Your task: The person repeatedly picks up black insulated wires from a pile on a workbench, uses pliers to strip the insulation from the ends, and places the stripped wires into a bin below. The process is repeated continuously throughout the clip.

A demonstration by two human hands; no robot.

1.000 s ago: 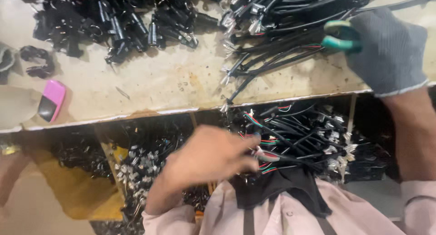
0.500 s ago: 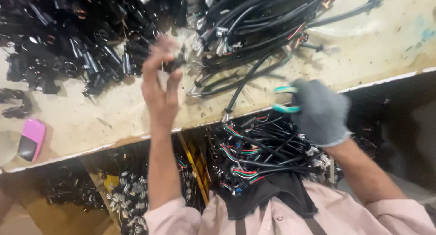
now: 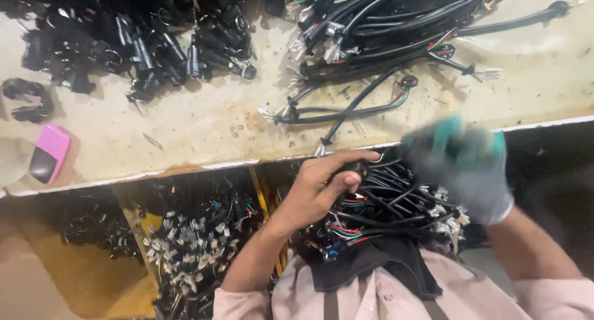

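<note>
Below the worktop (image 3: 204, 134) edge, over our lap, we have both hands at one heap of black wire harnesses (image 3: 396, 212) with red and green leads. Our bare left hand (image 3: 322, 190) sits at the heap's 9 o'clock side, fingers curled around a small black piece (image 3: 357, 167) at the heap's top, thumb pressed beside it; it looks clenched on that piece, though what exactly it is we cannot tell. Our gloved right hand (image 3: 461, 165) lies at the heap's 2 o'clock, blurred, so we cannot tell whether it is clenched or released; a green shape (image 3: 447, 129) shows at its top. The cables in the heap run mostly from 10 o'clock to 4 o'clock, between the two hands, so the left is nearer the connector ends. At 12 o'clock on the worktop lies a bigger cable bundle (image 3: 383, 23), and at 10 o'clock a pile of black parts (image 3: 136, 42). A pink object (image 3: 49, 153) rests far off at 9 o'clock.
</note>
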